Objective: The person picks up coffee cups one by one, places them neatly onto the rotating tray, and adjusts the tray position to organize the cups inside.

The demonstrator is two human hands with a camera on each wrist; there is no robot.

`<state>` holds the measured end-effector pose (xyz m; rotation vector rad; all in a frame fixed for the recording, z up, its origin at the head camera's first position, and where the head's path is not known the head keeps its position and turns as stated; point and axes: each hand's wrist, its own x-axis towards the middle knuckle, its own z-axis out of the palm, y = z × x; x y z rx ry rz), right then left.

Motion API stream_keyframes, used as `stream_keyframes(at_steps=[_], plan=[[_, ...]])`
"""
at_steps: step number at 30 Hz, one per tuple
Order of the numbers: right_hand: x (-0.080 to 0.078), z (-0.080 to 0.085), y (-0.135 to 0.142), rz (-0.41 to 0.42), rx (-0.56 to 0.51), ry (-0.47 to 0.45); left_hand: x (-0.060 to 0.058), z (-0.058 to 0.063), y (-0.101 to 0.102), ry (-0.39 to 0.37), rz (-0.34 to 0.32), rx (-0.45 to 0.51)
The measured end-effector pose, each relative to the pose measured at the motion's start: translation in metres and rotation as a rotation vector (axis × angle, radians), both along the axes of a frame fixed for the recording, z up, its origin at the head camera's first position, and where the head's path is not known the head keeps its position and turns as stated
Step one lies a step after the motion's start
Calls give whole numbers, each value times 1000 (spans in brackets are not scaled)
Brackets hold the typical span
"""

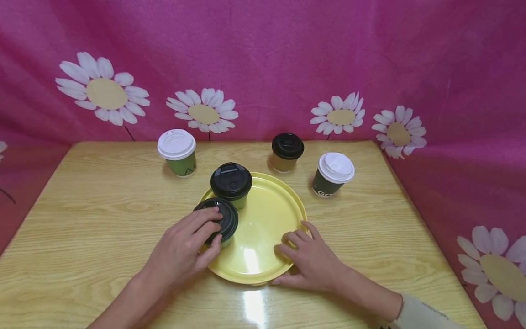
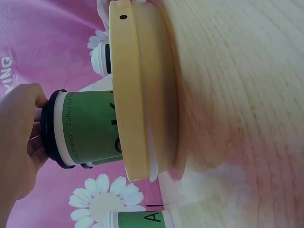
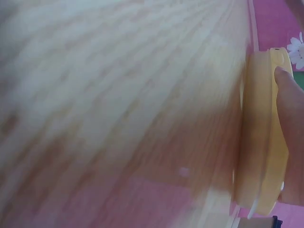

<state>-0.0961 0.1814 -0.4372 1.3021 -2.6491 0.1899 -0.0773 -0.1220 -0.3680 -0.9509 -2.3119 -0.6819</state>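
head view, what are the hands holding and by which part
The left hand holds the nearer black-lidded green cup by its lid; the right hand holds the yellow tray by its rim, on the near right side.

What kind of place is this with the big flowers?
Probably an indoor table corner, though I can't tell which room. A pink cloth with big daisies hangs around a wooden table, which has lidded cups and a round yellow tray on it.
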Motion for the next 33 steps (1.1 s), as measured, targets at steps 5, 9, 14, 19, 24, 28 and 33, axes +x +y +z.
stream_keyframes(at_steps=[5,9,14,19,24,28,33], plan=[[4,-1,-3,-5,-27,18,-1,0,-1,-8,10,-10],[6,-1,-5,-10,-34,29,-2,-1,-2,-9,11,-13],[7,0,-6,-16,-37,30,-2,1,-4,-39,21,-35],[9,0,-8,-24,-49,23,-1,3,-4,-73,40,-81],[11,-1,-9,-26,-66,28,-2,4,-5,-54,40,-108],[12,-1,-10,-30,-68,23,-2,4,-5,-40,37,-117],[14,-1,-12,-40,-57,12,-3,4,-6,-28,36,-130]])
